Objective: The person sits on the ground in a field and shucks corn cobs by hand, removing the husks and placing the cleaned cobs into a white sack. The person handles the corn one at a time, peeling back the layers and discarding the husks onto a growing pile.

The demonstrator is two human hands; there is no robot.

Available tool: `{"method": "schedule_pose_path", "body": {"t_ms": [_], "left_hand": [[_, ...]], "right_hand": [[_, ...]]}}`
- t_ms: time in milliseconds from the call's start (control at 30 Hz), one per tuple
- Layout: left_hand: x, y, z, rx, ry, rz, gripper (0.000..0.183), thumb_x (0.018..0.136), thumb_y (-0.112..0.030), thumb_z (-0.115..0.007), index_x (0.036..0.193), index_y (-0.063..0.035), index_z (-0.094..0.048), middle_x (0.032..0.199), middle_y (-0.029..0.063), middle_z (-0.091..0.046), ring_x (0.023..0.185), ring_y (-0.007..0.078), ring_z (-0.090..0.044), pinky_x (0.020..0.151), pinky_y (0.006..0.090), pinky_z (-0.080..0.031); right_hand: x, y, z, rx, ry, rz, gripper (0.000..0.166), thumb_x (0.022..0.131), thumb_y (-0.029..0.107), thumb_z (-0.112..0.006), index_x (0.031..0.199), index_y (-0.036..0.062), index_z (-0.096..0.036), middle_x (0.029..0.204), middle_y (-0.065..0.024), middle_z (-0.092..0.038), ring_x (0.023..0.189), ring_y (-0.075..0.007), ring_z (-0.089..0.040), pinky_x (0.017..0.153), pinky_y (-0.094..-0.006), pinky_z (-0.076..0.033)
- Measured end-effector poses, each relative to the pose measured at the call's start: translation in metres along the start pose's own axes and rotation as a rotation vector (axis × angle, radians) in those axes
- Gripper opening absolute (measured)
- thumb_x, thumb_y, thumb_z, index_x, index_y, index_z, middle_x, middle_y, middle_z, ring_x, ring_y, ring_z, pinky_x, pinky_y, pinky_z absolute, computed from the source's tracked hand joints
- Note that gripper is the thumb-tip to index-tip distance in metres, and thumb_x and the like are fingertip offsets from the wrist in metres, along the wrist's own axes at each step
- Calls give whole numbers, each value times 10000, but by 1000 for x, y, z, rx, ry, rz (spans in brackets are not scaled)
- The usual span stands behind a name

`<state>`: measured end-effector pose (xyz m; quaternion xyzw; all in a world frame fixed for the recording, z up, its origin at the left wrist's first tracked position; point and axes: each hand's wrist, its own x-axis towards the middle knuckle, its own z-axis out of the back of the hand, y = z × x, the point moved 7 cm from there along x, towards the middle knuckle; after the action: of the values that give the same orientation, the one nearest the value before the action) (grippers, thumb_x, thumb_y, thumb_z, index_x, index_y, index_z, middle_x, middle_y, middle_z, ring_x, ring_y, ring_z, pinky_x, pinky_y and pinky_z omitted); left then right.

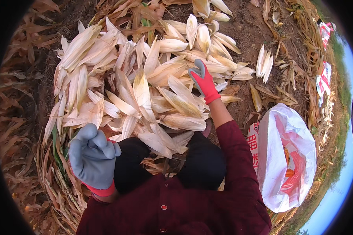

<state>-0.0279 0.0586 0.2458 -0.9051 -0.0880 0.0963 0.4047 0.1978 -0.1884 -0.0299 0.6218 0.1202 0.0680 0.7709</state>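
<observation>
A large pile of corn ears in dry, pale husks (142,91) lies on the ground before my knees. My right hand (202,78), in a red and grey coated work glove, reaches over the pile's right side with thumb and fingers apart and nothing seen between them. Whether it touches the husks below cannot be told. My left hand (94,155), gloved alike, is held palm up beside my left knee at the pile's near edge. Its fingers curl loosely, and its visible palm holds nothing.
At my right stands an open white woven sack (269,164) bearing red print, with orange husked corn ears (290,172) inside. Some pale husks (264,63) lie apart on the soil. Dry stalks and leaves (20,123) cover the left side. Further sacks (324,77) are at far right.
</observation>
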Motion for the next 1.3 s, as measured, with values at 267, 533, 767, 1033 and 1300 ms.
{"method": "schedule_pose_path", "body": {"t_ms": [267, 533, 767, 1033, 1300], "left_hand": [[15, 5, 12, 15, -27, 83, 414, 983, -376, -396, 1199, -32, -474, 700, -3, -326, 526, 127, -293, 558, 307, -267], [15, 3, 19, -5, -17, 95, 387, 987, -368, -400, 1162, -29, -464, 673, 4, -312, 522, 134, -314, 569, 319, -284], [10, 0, 21, 21, -136, 99, 297, 988, -367, -404, 1011, -73, -443, 651, 3, -302, 523, 139, -334, 579, 324, -293], [13, 2, 20, 73, -142, 107, 270, 981, -367, -422, 963, -98, -422, 648, -10, -292, 508, 130, -307, 558, 310, -271], [5, -2, 17, 32, -62, 56, 401, 988, -365, -397, 1170, -18, -482, 723, 50, -462, 540, 158, -385, 571, 324, -331]], "right_hand": [[90, -57, -128, -1072, 525, 118, 708, 809, 575, -552, 1333, 110, -448, 1322, -186, -494, 1163, -344, -524, 958, -443, -426], [-88, -103, -161, -559, 1081, -217, 633, 845, 617, -459, 951, 14, -622, 1018, -200, -651, 961, -377, -599, 874, -428, -450], [52, -74, -54, -1076, 206, 87, 390, 815, 316, -599, 1122, 78, -573, 1112, -135, -595, 1025, -295, -577, 844, -420, -464], [70, -155, -75, -1509, 160, 44, 500, 715, 238, -669, 1176, 95, -537, 1055, -123, -607, 997, -287, -594, 834, -411, -469], [58, -101, -38, -994, 236, -74, 763, 608, 496, -738, 1218, 77, -552, 1163, -162, -604, 1072, -300, -590, 917, -423, -454]]}}
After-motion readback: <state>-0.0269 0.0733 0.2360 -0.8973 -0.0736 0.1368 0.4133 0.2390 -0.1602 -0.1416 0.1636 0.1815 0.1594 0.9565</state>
